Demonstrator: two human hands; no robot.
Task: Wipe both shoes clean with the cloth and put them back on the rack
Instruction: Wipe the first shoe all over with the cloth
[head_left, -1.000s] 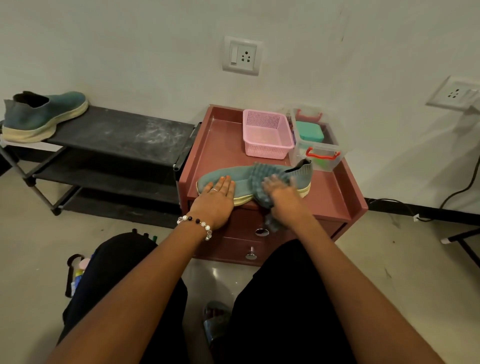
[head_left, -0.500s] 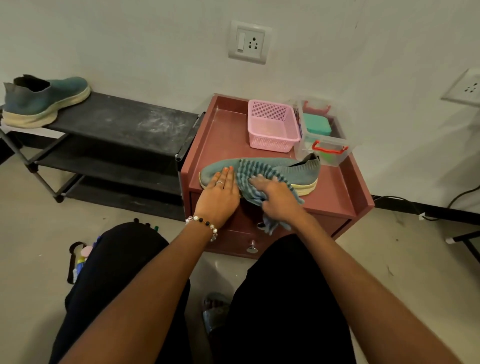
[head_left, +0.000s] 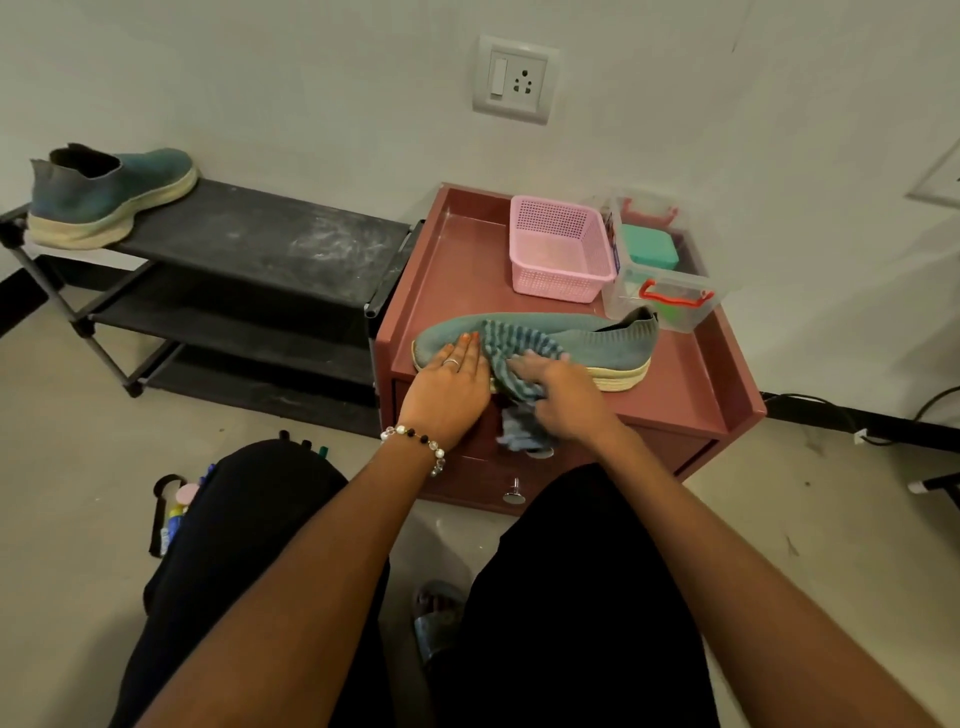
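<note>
Shoe (head_left: 597, 338): soft knit, likely light; hold at stiff sole.
Left hand (head_left: 447, 387): fingers together, flat on toe.
Right hand (head_left: 566, 387): fingers spread, pressing cloth (head_left: 511, 353) mid-shoe.

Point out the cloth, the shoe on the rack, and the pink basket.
cloth (head_left: 511, 347): head view, on the striped fold draped over the shoe being wiped.
shoe on the rack (head_left: 111, 195): head view, on the side of its knit upper.
pink basket (head_left: 558, 270): head view, on its near perforated wall.
</note>
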